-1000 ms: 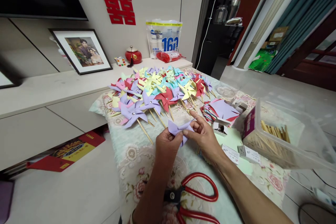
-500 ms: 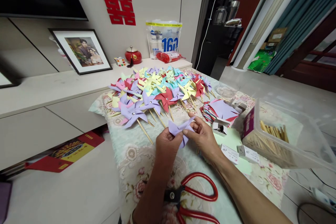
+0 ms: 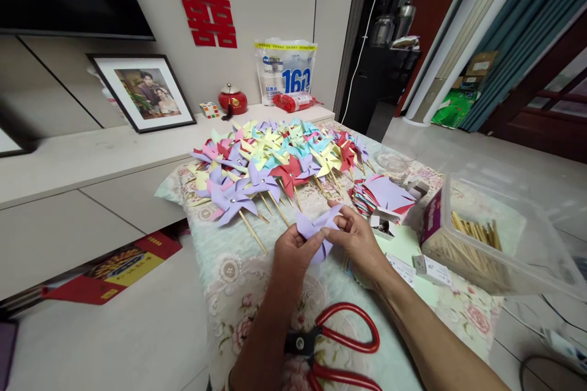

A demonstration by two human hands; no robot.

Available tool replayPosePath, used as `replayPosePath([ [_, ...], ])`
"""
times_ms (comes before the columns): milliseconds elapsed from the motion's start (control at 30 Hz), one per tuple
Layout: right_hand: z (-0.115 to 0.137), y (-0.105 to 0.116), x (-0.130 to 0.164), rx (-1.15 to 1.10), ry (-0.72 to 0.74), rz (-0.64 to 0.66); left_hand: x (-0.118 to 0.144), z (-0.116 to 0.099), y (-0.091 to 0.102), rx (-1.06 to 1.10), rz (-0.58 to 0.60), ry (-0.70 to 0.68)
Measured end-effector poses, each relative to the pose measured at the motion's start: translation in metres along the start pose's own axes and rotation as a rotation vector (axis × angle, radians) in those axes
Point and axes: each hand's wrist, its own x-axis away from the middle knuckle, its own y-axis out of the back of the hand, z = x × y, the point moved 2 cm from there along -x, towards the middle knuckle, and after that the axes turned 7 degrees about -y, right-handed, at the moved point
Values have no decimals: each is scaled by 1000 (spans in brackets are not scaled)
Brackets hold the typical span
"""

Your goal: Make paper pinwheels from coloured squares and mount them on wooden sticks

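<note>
Landmark: the red-handled scissors [image 3: 337, 348], laid on the flowered cloth [image 3: 229, 269] at the near edge of the table.
Left hand [image 3: 290, 255]: seen just beyond the scissors, fingers curled, thumb and fingertips pinched on the near left part of a purple paper pinwheel [image 3: 316, 229].
Right hand [image 3: 360, 239]: seen beyond the scissors and slightly to their right, fingers bent, thumb and forefinger closed on the right side of the same pinwheel.
Purple paper pinwheel: held off the cloth between both hands, straight beyond the scissors; its folded blades are partly hidden by the fingers, and whether a stick is attached cannot be told.
Finished pinwheels [image 3: 275, 162]: spread in many colours on sticks, well beyond the scissors, past the hands.
Paper stack [image 3: 385, 192]: cut coloured squares, piled beyond the scissors and to their right, near the right hand.
Small boxes [image 3: 383, 223]: set just beside the paper stack, on the side nearer the scissors.
Clear plastic box [image 3: 495, 244]: placed to the right of the scissors, well apart from them, with wooden sticks [image 3: 474, 233] inside.
</note>
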Motion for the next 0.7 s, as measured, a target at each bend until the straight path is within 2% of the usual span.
replayPosePath([
  [233,4,3,2,-48,-86,63,-2,3,5,-4,20,27],
  [567,5,3,1,-11,-48,133,-2,1,6,-53,-51,-12],
  [700,4,5,1,-9,-75,103,0,-1,3,-51,-41,-3],
])
